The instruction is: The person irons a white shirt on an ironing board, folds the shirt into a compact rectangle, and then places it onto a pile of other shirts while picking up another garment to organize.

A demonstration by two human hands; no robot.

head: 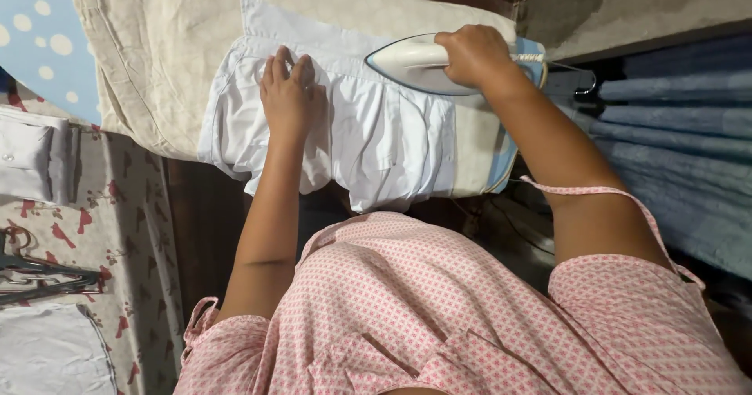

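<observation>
A white shirt [376,133] lies spread over a padded board with a beige cover [172,35]. My left hand [290,93] rests flat on the shirt's left part, fingers together, pressing the cloth down. My right hand [474,54] grips the handle of a white and blue iron [411,62], which sits on the shirt's upper right part with its tip pointing left, toward my left hand. The two hands are about a hand's width apart.
Blue folded cloths [681,121] hang stacked at the right. At the left, a patterned cloth with red birds [117,207] bears a folded white garment [31,152], dark hangers [39,274] and another white cloth [47,352]. A blue dotted cloth [39,27] lies top left.
</observation>
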